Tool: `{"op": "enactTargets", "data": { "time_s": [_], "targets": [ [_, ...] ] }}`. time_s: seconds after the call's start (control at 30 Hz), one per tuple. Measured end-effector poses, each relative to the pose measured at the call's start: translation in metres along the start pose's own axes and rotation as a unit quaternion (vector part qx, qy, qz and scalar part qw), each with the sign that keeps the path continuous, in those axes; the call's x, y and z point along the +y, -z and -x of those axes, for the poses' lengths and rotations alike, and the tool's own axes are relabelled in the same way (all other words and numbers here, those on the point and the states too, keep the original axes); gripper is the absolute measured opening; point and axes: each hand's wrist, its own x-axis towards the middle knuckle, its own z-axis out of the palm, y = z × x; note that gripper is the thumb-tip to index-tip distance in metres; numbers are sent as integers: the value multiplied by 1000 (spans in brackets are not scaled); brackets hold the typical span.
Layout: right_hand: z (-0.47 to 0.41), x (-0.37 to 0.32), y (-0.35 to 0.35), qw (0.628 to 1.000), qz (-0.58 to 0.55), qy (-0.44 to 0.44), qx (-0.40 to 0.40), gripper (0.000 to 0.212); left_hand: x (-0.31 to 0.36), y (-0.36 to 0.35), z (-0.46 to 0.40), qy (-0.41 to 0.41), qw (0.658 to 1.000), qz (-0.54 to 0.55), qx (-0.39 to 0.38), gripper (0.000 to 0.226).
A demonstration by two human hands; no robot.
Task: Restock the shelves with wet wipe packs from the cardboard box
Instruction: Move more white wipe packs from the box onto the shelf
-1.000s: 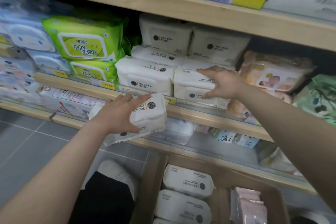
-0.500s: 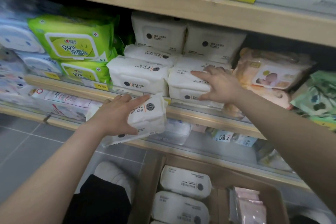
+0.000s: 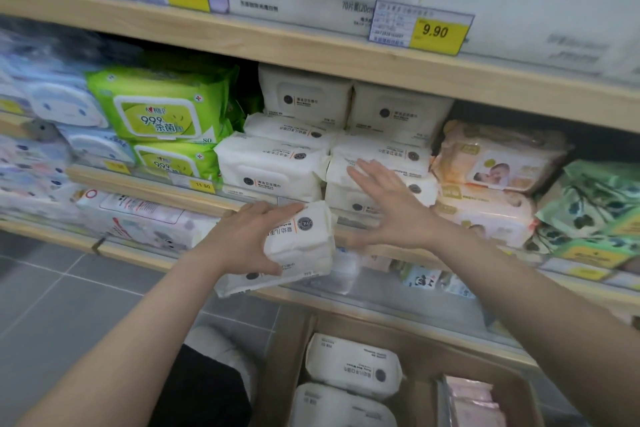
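My left hand (image 3: 242, 239) grips a white wet wipe pack (image 3: 304, 246) and holds it in front of the middle shelf's edge (image 3: 156, 189). My right hand (image 3: 391, 208) is spread with straight fingers, just in front of the stacked white packs (image 3: 384, 156) on that shelf; I cannot tell whether it touches them. More white packs (image 3: 273, 170) fill the shelf to the left and behind. Below, the cardboard box (image 3: 485, 367) holds two white packs (image 3: 353, 364) and a pink pack (image 3: 474, 402).
Green wipe packs (image 3: 162, 111) and blue packs (image 3: 65, 104) stand left of the white ones, peach baby packs (image 3: 495, 159) and green patterned packs (image 3: 595, 198) right. The upper shelf (image 3: 311, 48) carries yellow 9.90 price tags (image 3: 434, 31). A lower shelf and grey tiled floor (image 3: 52, 295) lie below.
My right hand has lifted off the stacked white packs and drawn back toward me, fingers spread. My left hand has raised its pack slightly. The camera has tilted up.
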Motion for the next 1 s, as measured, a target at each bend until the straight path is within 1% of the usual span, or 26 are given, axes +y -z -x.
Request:
{"op": "enactTargets", "data": {
  "time_s": [0.07, 0.1, 0.17, 0.23, 0.3, 0.37, 0.4, 0.43, 0.47, 0.5, 0.53, 0.57, 0.6, 0.63, 0.67, 0.73, 0.8, 0.87, 0.93, 0.97, 1.0],
  "targets": [
    [13, -28, -8, 993, -111, 18, -45, 121, 10, 3, 1, -22, 999, 43, 18, 108],
    [17, -35, -13, 986, -156, 10, -50, 123, 18, 4, 2, -36, 997, 66, 27, 107],
    [25, -42, -16, 964, -263, -27, -24, 118, 35, 7, 6, -62, 992, 103, 47, 104],
    [32, -47, -15, 940, -338, -48, 13, 98, 47, 12, 9, -64, 989, 122, 56, 103],
    [39, -51, -13, 932, -353, -62, 59, 73, 51, 15, 11, -42, 987, 130, 80, 103],
    [40, -55, -4, 919, -367, -85, 120, 61, 48, 23, 11, 2, 979, 124, 159, 111],
    [40, -56, 3, 912, -370, -91, 149, 59, 45, 27, 11, 46, 967, 135, 212, 118],
    [38, -57, 10, 905, -377, -95, 175, 59, 40, 31, 11, 102, 946, 172, 256, 125],
    [35, -58, 19, 893, -394, -95, 197, 58, 36, 35, 11, 158, 916, 237, 282, 129],
    [31, -58, 27, 880, -413, -91, 216, 58, 32, 38, 10, 202, 882, 314, 287, 127],
    [25, -58, 34, 872, -425, -82, 231, 57, 28, 40, 6, 220, 849, 391, 279, 114],
    [17, -59, 40, 868, -428, -70, 241, 57, 26, 43, 2, 204, 826, 453, 267, 91],
    [7, -60, 44, 868, -425, -57, 249, 57, 23, 45, -5, 169, 815, 490, 260, 65],
    [-5, -59, 45, 869, -419, -45, 260, 58, 19, 47, -13, 136, 813, 500, 265, 46],
    [-18, -58, 46, 867, -415, -38, 273, 60, 12, 51, -23, 112, 815, 498, 276, 35],
    [-48, -52, 46, 863, -407, -40, 296, 60, -8, 60, -46, 89, 818, 490, 288, 26],
    [-75, -47, 44, 871, -385, -37, 302, 55, -30, 63, -68, 76, 828, 477, 284, 29],
    [-100, -40, 39, 893, -341, -17, 293, 49, -47, 56, -83, 66, 843, 462, 266, 41],
    [-113, -37, 29, 915, -293, -29, 276, 47, -55, 43, -91, 61, 863, 428, 261, 52],
    [-116, -34, 23, 922, -266, -47, 277, 54, -60, 36, -95, 69, 884, 365, 284, 56],
    [-117, -33, 16, 927, -230, -61, 291, 63, -64, 30, -98, 89, 912, 253, 311, 61]
  ]
}}
